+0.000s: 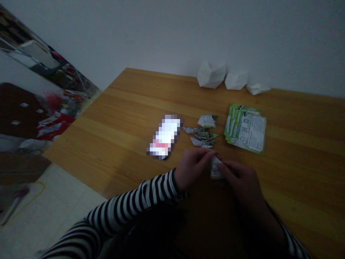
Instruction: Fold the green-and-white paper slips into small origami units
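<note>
Between my two hands is a small folded piece of printed paper (216, 170), pale with fine print. My left hand (192, 166) pinches its upper left corner. My right hand (244, 180) grips its right side, thumb across the front face. Just beyond my hands lie several small folded paper pieces (207, 121) with green and white print, close together on the wooden table (129, 108). A stack of green and white printed leaflets (246, 128) rests to their right, its sheets slightly fanned.
A phone (165, 136) with a lit, blurred screen lies left of the folded pieces. Three white folded paper shapes (211, 75) stand at the back along the wall. Past the table's left edge are a dark brown chair back (18, 108) and red bags (55, 126).
</note>
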Demonstrator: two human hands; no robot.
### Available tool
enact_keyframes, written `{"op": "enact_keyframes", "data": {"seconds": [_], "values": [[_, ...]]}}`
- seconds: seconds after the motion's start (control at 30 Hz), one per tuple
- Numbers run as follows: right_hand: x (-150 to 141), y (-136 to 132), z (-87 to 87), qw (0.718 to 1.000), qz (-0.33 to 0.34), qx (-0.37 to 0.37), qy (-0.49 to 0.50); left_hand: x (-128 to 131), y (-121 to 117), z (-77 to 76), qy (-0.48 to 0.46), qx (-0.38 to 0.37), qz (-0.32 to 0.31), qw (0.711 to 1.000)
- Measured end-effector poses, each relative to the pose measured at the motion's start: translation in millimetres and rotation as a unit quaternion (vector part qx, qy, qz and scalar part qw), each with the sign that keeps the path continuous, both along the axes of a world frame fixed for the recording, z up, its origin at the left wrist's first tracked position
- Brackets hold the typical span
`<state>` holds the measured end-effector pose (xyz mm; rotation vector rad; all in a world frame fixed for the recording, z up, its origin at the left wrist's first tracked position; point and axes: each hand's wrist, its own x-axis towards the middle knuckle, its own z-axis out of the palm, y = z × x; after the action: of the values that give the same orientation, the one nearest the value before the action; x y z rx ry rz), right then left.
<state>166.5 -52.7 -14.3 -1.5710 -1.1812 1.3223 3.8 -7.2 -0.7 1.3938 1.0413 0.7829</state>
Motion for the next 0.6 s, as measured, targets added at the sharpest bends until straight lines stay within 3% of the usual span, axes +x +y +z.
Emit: {"op": "enact_keyframes", "data": {"seconds": [0.13, 0.4, 0.6], "values": [[-1.1, -0.7, -0.7, 1.0, -0.02, 0.011, 0.003, 0.3, 1.0, -0.4, -0.043, -0.031, -0.003, 0.999], [2.3, 0.8, 8.7, 0.993, 0.023, -0.053, 0.102, -0.1, 3.2, -0.6, -0.067, -0.026, 0.005, 0.997], [5.8, 0.8, 1.2, 0.985, -0.016, -0.075, 0.152, 3.1, -0.2, -6.1, -0.169, -0.12, -0.051, 0.977]]}}
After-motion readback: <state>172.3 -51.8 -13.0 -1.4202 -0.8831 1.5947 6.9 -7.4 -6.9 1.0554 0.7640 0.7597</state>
